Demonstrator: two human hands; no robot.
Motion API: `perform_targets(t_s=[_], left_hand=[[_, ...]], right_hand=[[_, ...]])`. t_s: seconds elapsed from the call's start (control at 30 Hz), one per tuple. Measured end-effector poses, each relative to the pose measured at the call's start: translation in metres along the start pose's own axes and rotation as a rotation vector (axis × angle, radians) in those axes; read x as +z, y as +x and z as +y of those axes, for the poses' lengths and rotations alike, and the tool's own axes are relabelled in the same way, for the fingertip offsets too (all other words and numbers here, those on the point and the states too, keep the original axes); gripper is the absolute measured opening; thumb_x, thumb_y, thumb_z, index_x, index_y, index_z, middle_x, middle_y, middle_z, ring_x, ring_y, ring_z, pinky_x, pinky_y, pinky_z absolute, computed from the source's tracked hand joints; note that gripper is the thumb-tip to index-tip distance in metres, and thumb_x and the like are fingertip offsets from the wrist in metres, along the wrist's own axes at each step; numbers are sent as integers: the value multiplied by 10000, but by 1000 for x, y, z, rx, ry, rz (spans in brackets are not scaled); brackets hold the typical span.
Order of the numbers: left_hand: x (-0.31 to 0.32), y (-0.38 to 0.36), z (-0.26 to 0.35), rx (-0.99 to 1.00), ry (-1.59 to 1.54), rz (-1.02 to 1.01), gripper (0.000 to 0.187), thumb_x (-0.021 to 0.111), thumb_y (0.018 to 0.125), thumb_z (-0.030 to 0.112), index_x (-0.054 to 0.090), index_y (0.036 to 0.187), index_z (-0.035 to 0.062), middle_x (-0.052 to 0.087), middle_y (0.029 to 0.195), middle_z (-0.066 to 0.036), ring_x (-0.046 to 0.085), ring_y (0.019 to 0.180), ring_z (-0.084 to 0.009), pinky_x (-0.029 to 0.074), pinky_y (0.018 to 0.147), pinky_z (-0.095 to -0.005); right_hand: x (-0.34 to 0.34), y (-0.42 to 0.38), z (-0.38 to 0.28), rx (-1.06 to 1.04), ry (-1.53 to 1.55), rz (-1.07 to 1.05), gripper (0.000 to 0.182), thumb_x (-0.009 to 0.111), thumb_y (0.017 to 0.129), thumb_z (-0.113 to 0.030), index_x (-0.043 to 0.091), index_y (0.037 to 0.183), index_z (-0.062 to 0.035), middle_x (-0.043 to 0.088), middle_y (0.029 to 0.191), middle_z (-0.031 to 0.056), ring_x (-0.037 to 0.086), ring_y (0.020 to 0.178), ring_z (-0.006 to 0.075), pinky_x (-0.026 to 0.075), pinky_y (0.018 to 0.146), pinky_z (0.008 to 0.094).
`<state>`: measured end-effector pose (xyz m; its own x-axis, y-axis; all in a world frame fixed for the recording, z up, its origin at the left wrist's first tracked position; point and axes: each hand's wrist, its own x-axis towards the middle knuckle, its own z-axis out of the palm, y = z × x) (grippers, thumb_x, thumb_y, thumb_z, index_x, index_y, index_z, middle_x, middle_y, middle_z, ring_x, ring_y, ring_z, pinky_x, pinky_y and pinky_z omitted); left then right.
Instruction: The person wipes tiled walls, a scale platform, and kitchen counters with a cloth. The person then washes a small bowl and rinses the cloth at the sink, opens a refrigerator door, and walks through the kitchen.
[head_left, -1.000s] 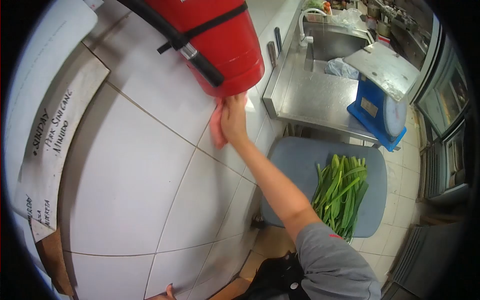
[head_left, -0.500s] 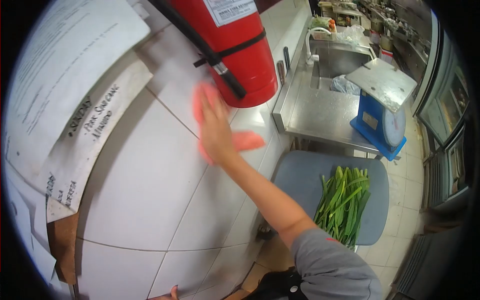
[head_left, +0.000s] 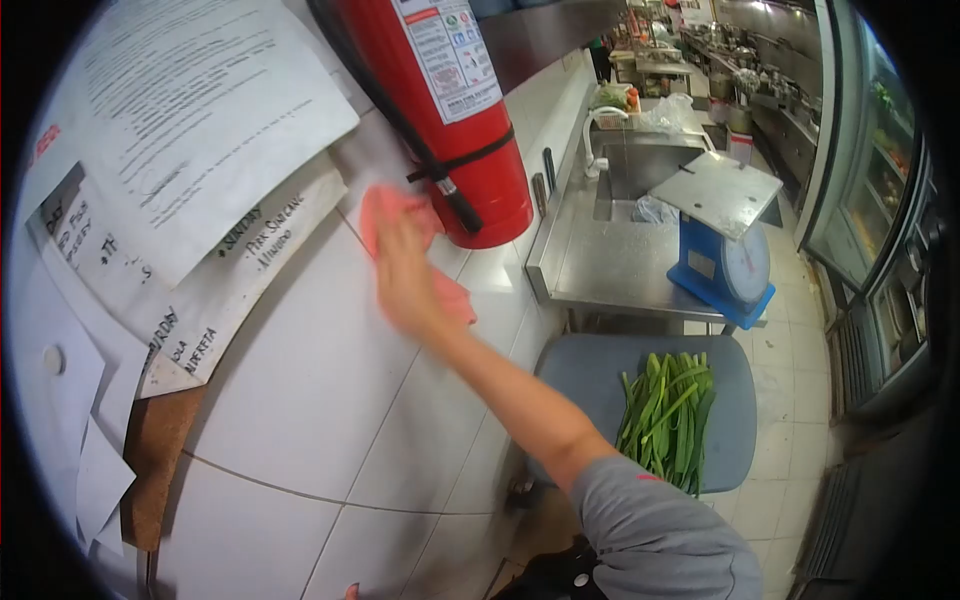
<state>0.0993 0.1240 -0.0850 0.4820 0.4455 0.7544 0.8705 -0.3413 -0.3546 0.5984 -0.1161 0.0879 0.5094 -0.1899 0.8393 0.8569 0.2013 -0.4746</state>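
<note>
My right hand [head_left: 407, 285] presses a pink cloth [head_left: 455, 300] against the white tiled wall [head_left: 290, 400]. Cloth shows above the fingers and out to the right, below a red fire extinguisher [head_left: 480, 185]. The fingertips are just left of the extinguisher's base and its black hose [head_left: 455, 205]. Of my left hand [head_left: 352, 591], only a fingertip shows at the bottom edge, near the wall; the rest is out of sight.
Papers [head_left: 215, 110] and handwritten menu sheets [head_left: 245, 245] hang at left. A steel sink counter [head_left: 625, 255] at right bears a blue weighing scale [head_left: 705, 265]. Below, green leafy stalks [head_left: 665, 420] lie on a grey stool or chair seat [head_left: 585, 375]. A glass-doored fridge [head_left: 865, 200] stands far right.
The view has shifted, showing more of the papers and extinguisher. My right hand and cloth have moved slightly left along the wall relative to the extinguisher. Less of my left hand shows.
</note>
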Motion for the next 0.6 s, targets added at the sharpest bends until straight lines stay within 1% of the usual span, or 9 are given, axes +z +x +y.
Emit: perform_targets(t_s=[0.07,0.13,0.2,0.27,0.3,0.43,0.47,0.57,0.6], left_hand=[[-1,1,5,-11,25,33,1663,516,384,967,-39,1370,-251,86,1246,-638,107,1227,-754,193,976,-747],[-2,1,4,-26,25,-3,1673,540,379,956,-54,1353,-268,40,1259,-635,66,1244,-746,169,976,-757],[1,0,1,-16,18,16,1677,550,372,953,-47,1353,-269,18,1262,-634,43,1247,-745,155,976,-762],[4,-1,1,5,11,20,1681,560,364,949,-41,1353,-271,-4,1266,-632,20,1250,-744,141,975,-767],[5,-1,2,-25,-33,-29,1683,571,362,943,-58,1359,-258,-26,1267,-631,-4,1250,-743,129,975,-771],[5,0,2,-54,-80,-74,1702,586,352,938,-122,1361,-236,-60,1256,-636,-49,1241,-749,115,973,-776],[1,0,2,-60,-82,-78,1702,586,352,938,-122,1361,-236,-60,1256,-636,-49,1241,-749,115,973,-776],[-5,0,8,-73,-176,-93,1620,629,454,881,-149,1387,-191,-112,1304,-597,-54,1270,-721,117,985,-766],[-2,3,12,-102,-193,-76,1606,664,451,842,-147,1401,-167,-124,1332,-567,-67,1290,-694,114,1008,-741]], right_hand=[[18,-43,-14,-58,190,20,564,405,887,-27,357,1449,-26,374,1392,300,331,1299,466,193,1135,475],[15,-67,-47,-27,-449,-255,538,411,876,-18,401,1415,-21,407,1360,291,364,1263,459,219,1119,480],[2,-4,-27,-209,-398,-59,511,419,877,-29,426,1388,-26,410,1381,264,377,1249,455,255,1099,471],[-14,50,-29,52,-178,76,513,418,871,-18,420,1385,-17,402,1410,234,394,1224,449,293,1079,463],[-20,58,-25,23,-353,20,492,352,931,-108,384,1415,-28,387,1431,219,389,1242,413,277,1090,445],[-31,-4,8,103,-447,74,494,269,1016,-271,350,1441,-32,392,1444,166,370,1273,362,254,1106,410],[-35,-24,16,99,-445,67,494,269,1016,-271,350,1441,-32,392,1444,166,370,1273,362,254,1106,410],[-43,-39,20,132,-657,70,562,439,839,23,408,1399,-19,419,1408,229,452,1173,437,364,1032,452],[-41,-21,13,223,-574,-59,521,364,914,-92,362,1430,-23,395,1436,206,393,1247,396,303,1076,432]])
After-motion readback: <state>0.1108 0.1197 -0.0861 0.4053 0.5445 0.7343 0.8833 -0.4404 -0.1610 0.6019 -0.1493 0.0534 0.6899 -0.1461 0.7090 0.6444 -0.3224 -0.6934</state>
